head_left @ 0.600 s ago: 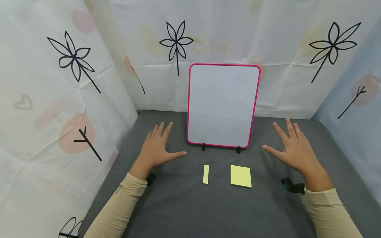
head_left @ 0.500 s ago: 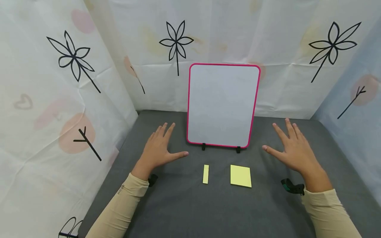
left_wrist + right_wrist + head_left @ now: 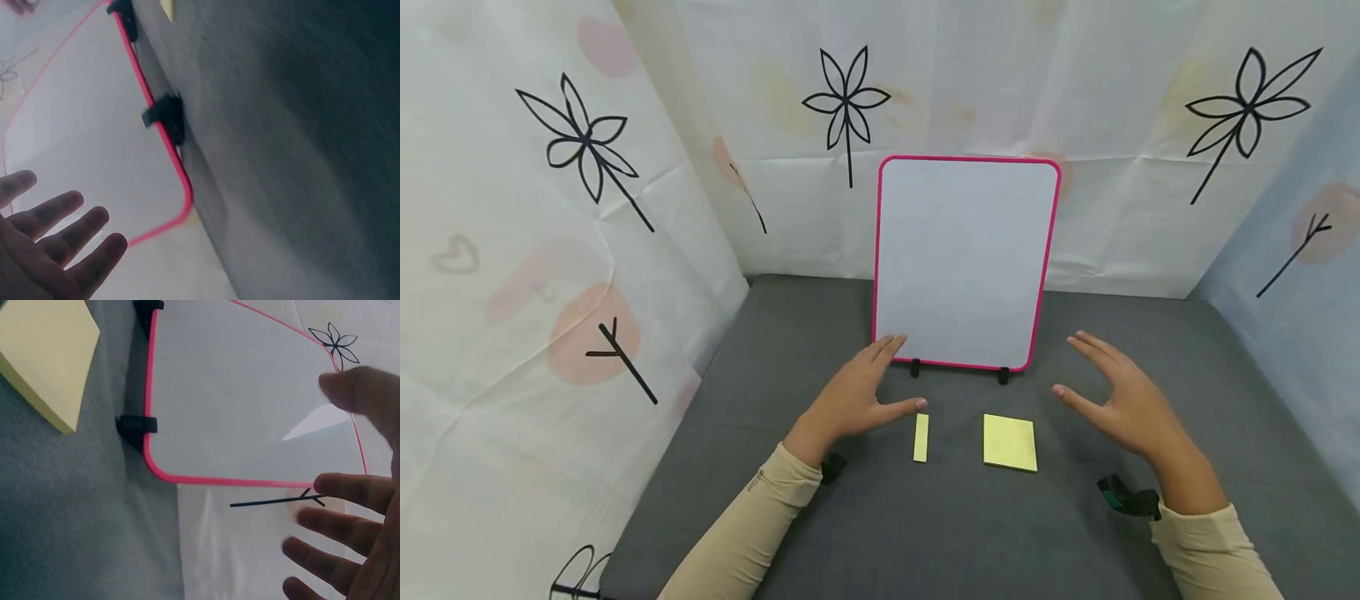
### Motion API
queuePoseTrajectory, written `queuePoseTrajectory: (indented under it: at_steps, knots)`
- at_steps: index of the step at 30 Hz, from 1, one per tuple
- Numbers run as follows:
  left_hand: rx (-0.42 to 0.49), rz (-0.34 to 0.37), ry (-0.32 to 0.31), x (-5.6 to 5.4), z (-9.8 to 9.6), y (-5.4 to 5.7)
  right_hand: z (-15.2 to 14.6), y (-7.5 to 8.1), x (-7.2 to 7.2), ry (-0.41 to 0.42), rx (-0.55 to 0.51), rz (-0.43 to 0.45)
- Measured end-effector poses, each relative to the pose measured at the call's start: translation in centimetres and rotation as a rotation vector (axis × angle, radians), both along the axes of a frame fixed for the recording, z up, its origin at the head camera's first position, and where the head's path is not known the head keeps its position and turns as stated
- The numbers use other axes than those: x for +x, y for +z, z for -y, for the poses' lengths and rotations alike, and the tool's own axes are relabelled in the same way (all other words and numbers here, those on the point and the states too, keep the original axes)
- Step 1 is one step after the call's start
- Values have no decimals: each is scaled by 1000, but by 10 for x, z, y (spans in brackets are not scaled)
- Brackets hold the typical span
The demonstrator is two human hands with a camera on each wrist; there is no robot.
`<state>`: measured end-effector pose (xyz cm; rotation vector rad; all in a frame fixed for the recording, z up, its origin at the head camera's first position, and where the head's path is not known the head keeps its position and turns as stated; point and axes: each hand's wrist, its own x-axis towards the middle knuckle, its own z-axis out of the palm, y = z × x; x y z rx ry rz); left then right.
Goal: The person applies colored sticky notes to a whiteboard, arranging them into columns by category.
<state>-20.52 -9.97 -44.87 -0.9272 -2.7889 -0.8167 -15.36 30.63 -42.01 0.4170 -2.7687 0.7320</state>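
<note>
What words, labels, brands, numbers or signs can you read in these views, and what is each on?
None can be read.
Left sleeve: small dark marks near the cuff, perhaps lettering, too small to read.
Board: no writing visible.
Pad: no writing visible.
Strip: no writing visible.
Backdrop: drawings such as flowers, twigs and a faint heart; no words or numbers.

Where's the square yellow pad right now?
In the head view, the square yellow pad lies on the gray table in front of the pink-framed whiteboard, to the right of the narrow yellow strip and left of the person's right hand.
</note>
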Motion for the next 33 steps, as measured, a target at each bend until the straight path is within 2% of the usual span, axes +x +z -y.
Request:
queuePoseTrajectory:
  at_steps: [7,14,24,30,33]
  knots:
    - [13,35,-107,6,-32,0,14,-13,9,53,-45,-33]
    - [-17,30,-164,12,-56,-5,22,-24,13,95,-47,-33]
    - [-37,16,-224,17,-83,-15,28,-38,20,128,-34,46]
    - [-92,-37,-244,18,-97,-22,28,-46,23,154,-26,114]
    - [-122,-37,-253,20,-104,-25,28,-50,25,164,-6,123]
